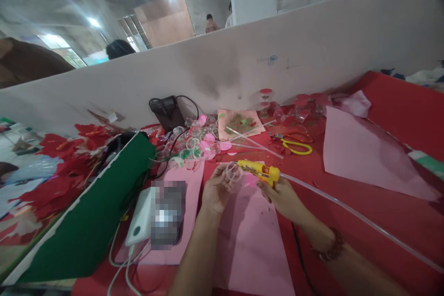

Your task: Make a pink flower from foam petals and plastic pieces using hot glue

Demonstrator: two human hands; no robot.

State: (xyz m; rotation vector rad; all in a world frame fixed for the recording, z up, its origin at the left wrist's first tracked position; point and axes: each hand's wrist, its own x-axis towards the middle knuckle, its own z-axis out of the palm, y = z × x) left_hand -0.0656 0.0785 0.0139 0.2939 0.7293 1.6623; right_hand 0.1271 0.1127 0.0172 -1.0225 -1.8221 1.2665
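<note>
Over a pink sheet (249, 240) my left hand (215, 189) is closed on a small clear plastic cup (234, 172), its round rim turned up toward me. My right hand (280, 194) grips a yellow hot glue gun (258, 171), whose nozzle points left at the cup's rim. Whether the nozzle touches the rim cannot be made out. A long clear glue stick (347, 208) runs out of the gun's back toward the lower right. Under the gun lies a pink paper disc (250, 180).
Many clear cups (194, 143) and pink discs crowd the back left. Yellow-handled scissors (297, 146) and a glue-stained card (239, 124) lie behind my hands. A white power bank (140, 217) and a blurred phone-like object (167, 215) sit left, beside a green board (86, 222).
</note>
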